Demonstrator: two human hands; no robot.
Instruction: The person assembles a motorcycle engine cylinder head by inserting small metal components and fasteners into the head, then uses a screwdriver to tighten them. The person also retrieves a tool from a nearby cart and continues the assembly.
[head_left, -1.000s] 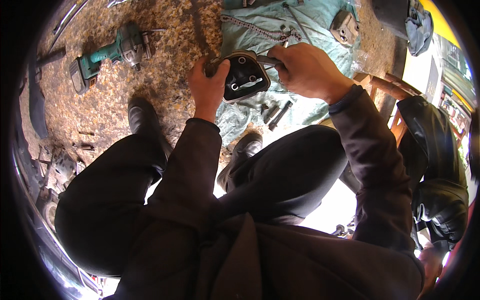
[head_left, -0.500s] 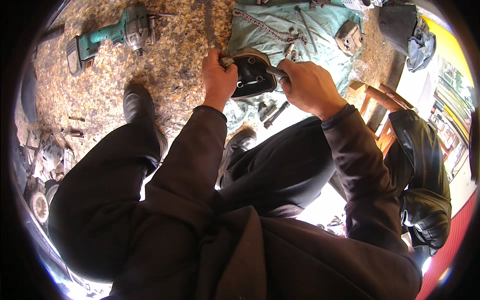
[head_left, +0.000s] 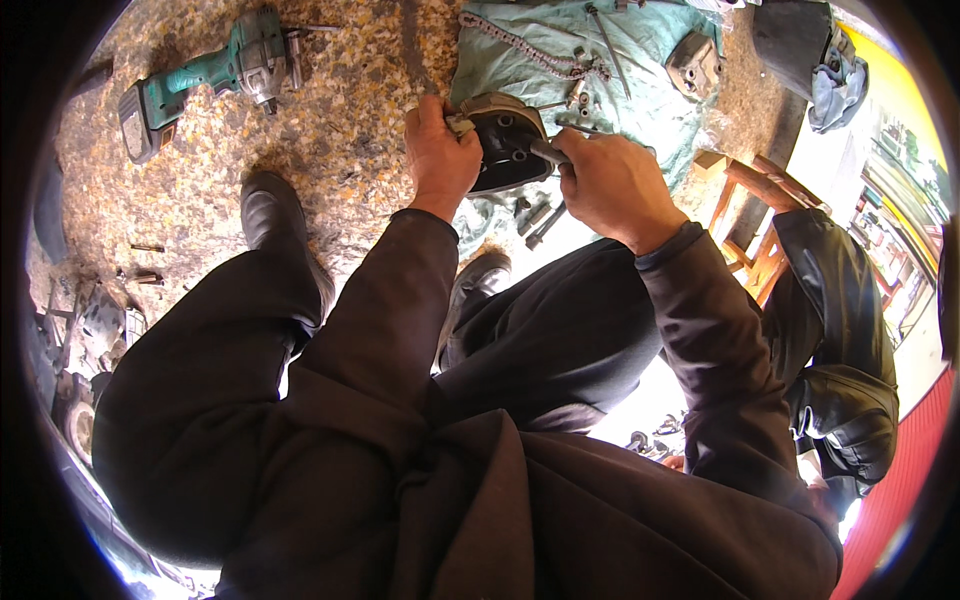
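In front of me is a hollow metal cover (head_left: pixel 497 178) with a dark inside and several round bosses, its open side turned toward me. My left hand (head_left: pixel 440 158) is closed around its left edge. A small pale tab (head_left: pixel 460 125) shows by that thumb; I cannot tell if it is a separate thing. My right hand (head_left: pixel 622 188) grips a short, flat, dark scraping tool (head_left: pixel 548 152), whose tip rests at the cover's right rim. The rest of the tool is hidden in the fist. Beneath the work lies a greenish cloth (head_left: pixel 640 125).
On the cloth lie a chain (head_left: pixel 520 45), a long thin bolt (head_left: pixel 608 52) and a metal block (head_left: pixel 694 66). A green cordless impact wrench (head_left: pixel 205 75) is on the speckled floor to the left. A wooden stool (head_left: pixel 765 262) stands at right, beside a black leather-like garment (head_left: pixel 835 290).
The right hand and its tool have shifted slightly down along the cover's right rim. The cover is tilted a little differently in the left hand's grip.
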